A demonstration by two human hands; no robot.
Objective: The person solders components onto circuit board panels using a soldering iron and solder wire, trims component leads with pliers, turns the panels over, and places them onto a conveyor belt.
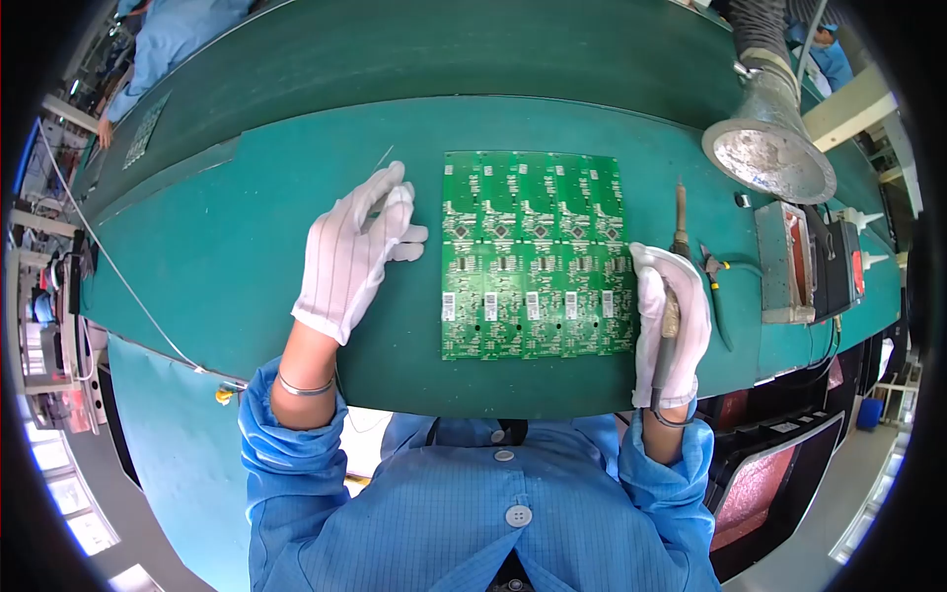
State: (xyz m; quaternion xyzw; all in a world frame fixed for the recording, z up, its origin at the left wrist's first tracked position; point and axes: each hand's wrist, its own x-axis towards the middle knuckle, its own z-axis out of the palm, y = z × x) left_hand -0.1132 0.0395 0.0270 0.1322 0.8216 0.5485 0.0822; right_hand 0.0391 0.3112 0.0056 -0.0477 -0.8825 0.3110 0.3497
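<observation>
gripping the soldering iron [675,286] in my gloved right hand [671,326], i rest it at the right edge of the circuit board panel [533,257]. my gloved left hand [355,247] pinches a thin solder wire [380,158] just left of the panel, which lies flat on the green mat [247,247].

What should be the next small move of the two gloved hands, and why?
Probably bring the soldering iron in the right hand over the circuit board panel, since its tip is off the panel's right edge and the left hand holds thin wire beside it.
</observation>
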